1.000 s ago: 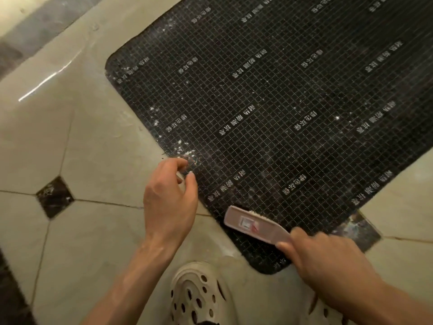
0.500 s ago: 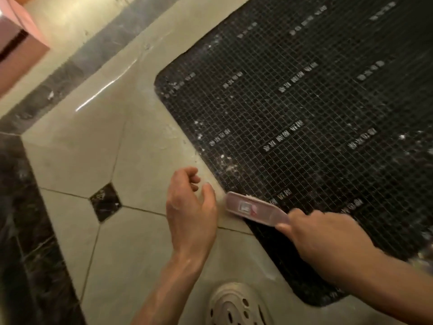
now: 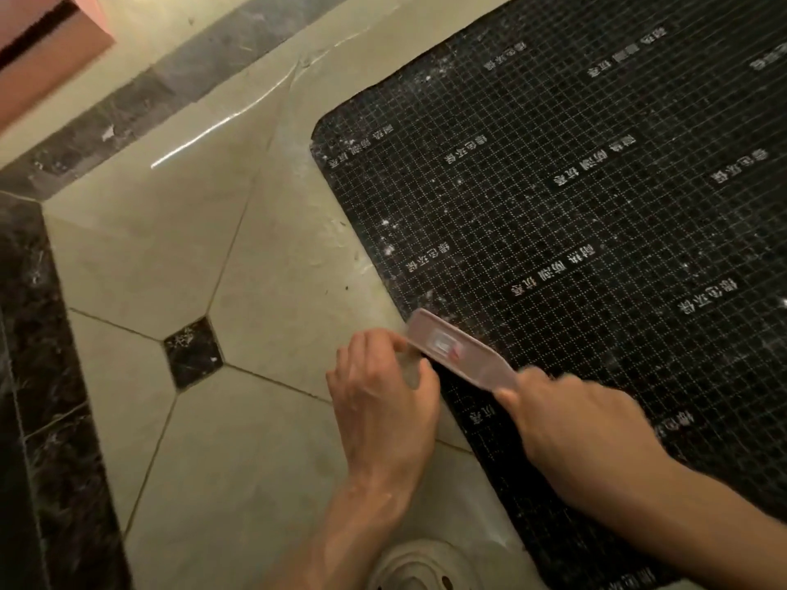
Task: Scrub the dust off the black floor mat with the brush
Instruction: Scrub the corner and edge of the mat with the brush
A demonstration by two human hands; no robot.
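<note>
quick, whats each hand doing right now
Left hand: fingers curled, pinching the edge of the black floor mat.
Right hand: gripping the handle of the brush.

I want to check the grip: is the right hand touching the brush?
Touching. In the head view the right hand grips the narrow handle end of the brush, with its fingers curled round it and no gap visible.

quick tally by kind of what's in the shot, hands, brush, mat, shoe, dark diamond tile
hands: 2, left hand, right hand
brush: 1
black floor mat: 1
shoe: 1
dark diamond tile: 1
total: 6
</note>
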